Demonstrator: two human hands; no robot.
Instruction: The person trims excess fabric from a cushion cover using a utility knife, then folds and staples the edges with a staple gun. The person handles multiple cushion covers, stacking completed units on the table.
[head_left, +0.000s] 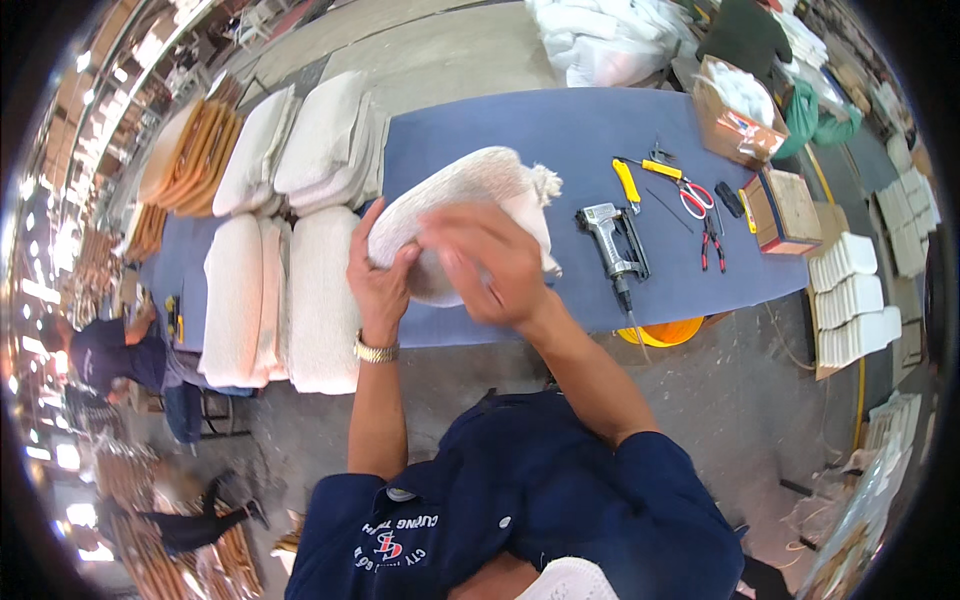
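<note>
A cream fabric-covered cushion pad (pixel 440 195) is held up over the front of the blue table, tilted, with a frayed fabric edge on its right side. My left hand (pixel 378 275) is closed on its left end, fingers behind and thumb in front. In front of the pad is my right hand (pixel 495 260), its fingers bent toward the left thumb and smeared by motion. Whether those fingers pinch anything is hidden. Right of the pad, a grey staple gun (pixel 612 245) lies on the table with a hose at its lower end.
Stacks of cream pads (pixel 325 290) cover the left of the blue table (pixel 480 120), beside brown curved panels (pixel 190 160). To the right lie a yellow-handled knife (pixel 626 182), scissors (pixel 694 198), pliers (pixel 712 248) and cardboard boxes (pixel 785 210). A person (pixel 110 350) works at far left.
</note>
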